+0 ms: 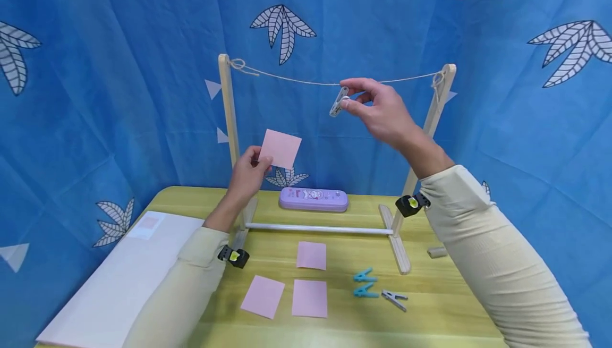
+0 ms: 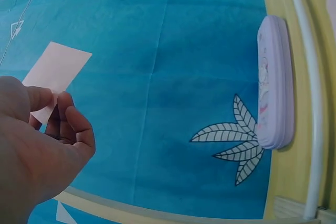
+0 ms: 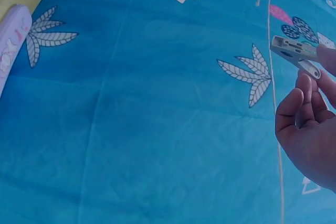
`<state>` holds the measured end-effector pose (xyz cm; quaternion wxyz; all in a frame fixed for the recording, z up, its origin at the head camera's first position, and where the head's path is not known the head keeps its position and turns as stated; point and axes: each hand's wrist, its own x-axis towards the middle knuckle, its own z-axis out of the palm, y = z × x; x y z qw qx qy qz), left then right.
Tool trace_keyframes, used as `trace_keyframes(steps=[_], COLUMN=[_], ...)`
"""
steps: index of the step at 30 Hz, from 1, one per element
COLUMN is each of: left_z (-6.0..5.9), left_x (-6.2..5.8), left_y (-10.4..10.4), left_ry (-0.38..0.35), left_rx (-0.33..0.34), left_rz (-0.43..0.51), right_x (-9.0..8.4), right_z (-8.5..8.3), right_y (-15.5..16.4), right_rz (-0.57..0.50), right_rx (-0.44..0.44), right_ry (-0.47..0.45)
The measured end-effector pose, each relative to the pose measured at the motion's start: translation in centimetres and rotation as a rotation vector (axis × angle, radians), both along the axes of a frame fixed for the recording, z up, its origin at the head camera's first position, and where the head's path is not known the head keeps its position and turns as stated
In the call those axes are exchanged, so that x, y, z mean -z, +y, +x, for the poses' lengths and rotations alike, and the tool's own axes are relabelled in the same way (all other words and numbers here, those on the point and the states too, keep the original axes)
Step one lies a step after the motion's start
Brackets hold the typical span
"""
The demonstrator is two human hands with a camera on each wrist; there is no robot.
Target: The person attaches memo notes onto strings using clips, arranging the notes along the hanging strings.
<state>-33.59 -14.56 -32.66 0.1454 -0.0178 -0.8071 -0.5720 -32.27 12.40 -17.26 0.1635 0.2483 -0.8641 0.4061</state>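
My left hand (image 1: 250,174) pinches a pink square of paper (image 1: 281,149) by its lower left corner, below the string and near the rack's left post. Higher up, my right hand (image 1: 382,109) pinches a grey clothespin (image 1: 337,102) between thumb and fingers, beside the middle of the string (image 1: 298,81). In the right wrist view the clothespin (image 3: 294,49) is next to the string (image 3: 273,103); whether they touch I cannot tell. The string sags between two wooden posts (image 1: 229,109) of a rack.
Several pink paper squares (image 1: 309,298) lie on the table. Two blue clothespins (image 1: 366,290) and a grey clothespin (image 1: 394,299) lie to their right. A purple pencil case (image 1: 313,200) stands behind the rack's white bar (image 1: 319,228). A white board (image 1: 124,279) lies at left.
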Motion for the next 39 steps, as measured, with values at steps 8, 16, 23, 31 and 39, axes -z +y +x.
trace_keyframes(steps=[8, 16, 23, 31, 39], left_z=[-0.8, -1.5, -1.9, -2.1, -2.3], left_x=[-1.6, -2.8, -3.6, -4.4, -5.5], left_y=[-0.1, -0.3, 0.1, 0.2, 0.2], left_ry=[-0.013, 0.037, 0.040, 0.108, 0.139], left_rx=[-0.002, 0.045, 0.016, 0.036, 0.030], left_rz=[0.070, 0.162, 0.199, 0.249, 0.278], right_x=[-2.1, -3.6, -4.5, -4.9, -5.7], right_z=[-0.6, -1.1, -1.5, -2.4, -3.2], right_y=[-1.6, -3.4, -5.5, -7.6, -9.2], right_rz=[0.035, 0.029, 0.072, 0.090, 0.082], right_rx=[0.039, 0.076, 0.122, 0.151, 0.175], right_ry=[-0.016, -0.002, 0.006, 0.049, 0.038])
